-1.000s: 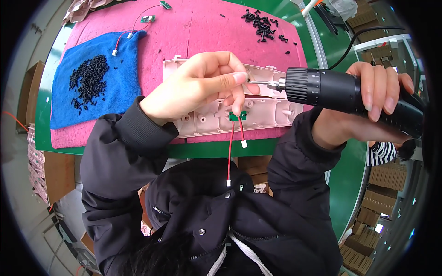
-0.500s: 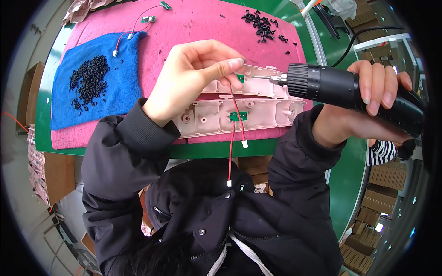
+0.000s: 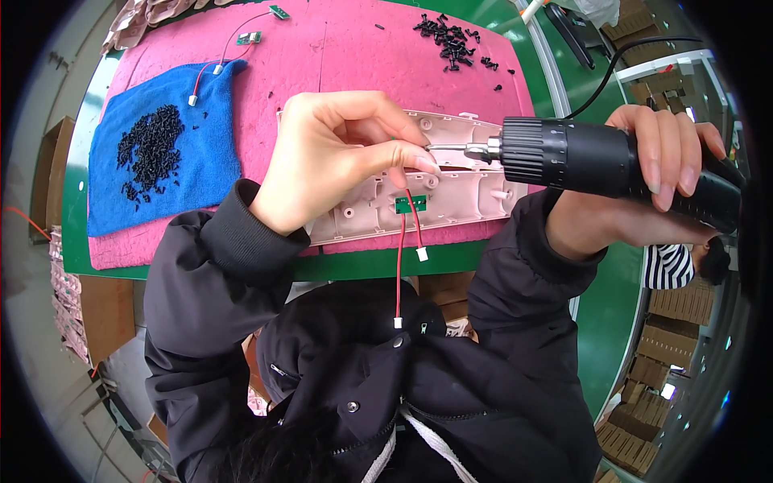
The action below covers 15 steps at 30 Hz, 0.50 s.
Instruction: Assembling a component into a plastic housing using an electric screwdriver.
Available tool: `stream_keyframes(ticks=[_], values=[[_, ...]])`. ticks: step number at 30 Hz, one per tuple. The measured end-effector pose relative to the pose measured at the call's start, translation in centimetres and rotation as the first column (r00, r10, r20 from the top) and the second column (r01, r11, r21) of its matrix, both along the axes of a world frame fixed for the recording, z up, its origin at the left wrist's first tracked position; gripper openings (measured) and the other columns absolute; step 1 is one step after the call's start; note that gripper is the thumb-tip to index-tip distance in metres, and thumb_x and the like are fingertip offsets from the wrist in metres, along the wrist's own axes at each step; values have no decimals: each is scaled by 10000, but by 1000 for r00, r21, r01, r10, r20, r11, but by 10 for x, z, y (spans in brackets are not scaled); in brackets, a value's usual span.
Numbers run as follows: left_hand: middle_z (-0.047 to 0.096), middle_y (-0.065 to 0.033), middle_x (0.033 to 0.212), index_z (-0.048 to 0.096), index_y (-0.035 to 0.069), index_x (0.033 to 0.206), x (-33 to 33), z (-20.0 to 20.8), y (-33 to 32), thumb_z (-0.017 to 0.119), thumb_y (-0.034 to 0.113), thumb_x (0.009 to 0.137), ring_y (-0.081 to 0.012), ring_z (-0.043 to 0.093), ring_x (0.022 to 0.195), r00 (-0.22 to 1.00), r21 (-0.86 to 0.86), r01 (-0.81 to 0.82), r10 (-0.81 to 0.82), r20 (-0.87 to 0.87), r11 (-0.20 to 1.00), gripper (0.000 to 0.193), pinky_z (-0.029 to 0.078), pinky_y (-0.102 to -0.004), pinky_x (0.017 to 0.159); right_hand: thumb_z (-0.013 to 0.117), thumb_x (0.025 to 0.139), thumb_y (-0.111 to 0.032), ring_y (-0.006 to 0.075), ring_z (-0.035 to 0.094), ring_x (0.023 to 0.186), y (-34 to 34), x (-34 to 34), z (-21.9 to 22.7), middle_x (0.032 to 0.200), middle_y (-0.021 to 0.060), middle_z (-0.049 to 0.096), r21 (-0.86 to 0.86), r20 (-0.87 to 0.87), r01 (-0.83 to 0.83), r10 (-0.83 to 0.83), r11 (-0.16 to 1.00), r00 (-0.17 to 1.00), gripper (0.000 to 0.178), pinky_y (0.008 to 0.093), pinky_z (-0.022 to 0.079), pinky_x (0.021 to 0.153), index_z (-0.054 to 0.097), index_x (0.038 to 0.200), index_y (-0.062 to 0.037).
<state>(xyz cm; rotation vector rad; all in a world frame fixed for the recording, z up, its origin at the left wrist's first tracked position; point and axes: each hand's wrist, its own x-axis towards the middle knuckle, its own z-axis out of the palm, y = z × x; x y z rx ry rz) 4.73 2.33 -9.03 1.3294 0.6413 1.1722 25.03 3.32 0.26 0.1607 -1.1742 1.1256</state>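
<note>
My right hand [image 3: 664,153] is wrapped round a black electric screwdriver [image 3: 564,158], held level with its bit [image 3: 451,147] toward the left. My left hand [image 3: 338,157] has thumb and forefinger pinched at the bit's tip; a small dark piece, apparently a black screw [image 3: 427,147], shows between them. Below lie two pale pink plastic shells: the far shell [image 3: 471,130] is partly covered by my left hand, and the near shell [image 3: 475,196] carries a green circuit board [image 3: 411,204]. Two red wires with white connectors [image 3: 422,253] hang over the near edge.
A pink mat [image 3: 298,48] lies on the green table [image 3: 266,269]. On its left, a blue cloth [image 3: 213,145] bears a heap of black screws [image 3: 151,149]. More black screws [image 3: 451,44] lie far right. Small circuit boards [image 3: 250,38] with wires lie far left. A person [image 3: 670,266] is at right.
My left hand has come down and slightly nearer, bringing its pinched fingertips to the screwdriver bit. The hand now covers the far shell's circuit board. The screwdriver has hardly moved.
</note>
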Motion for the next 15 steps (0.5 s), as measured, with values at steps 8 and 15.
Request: stream_keyframes(ticks=[8, 15], values=[[637, -47, 632, 625, -16, 776, 1, -5, 0, 678, -1, 718, -46, 589, 532, 992, 92, -106, 111, -60, 990, 80, 415, -151, 445, 642, 708, -485, 52, 492, 490, 1, 0, -3, 645, -37, 494, 88, 71, 30, -36, 996, 997, 503, 186, 414, 535, 465, 931, -71], [633, -98, 701, 605, -22, 758, 0, 0, -2, 691, -33, 683, -99, 584, 539, 911, 450, -153, 302, -281, 880, 115, 447, -204, 481, 663, 678, -539, 71, 488, 499, 4, 1, -3, 683, -21, 498, 117, 197, -59, 35, 991, 980, 598, 218, 399, 532, 470, 974, -57]])
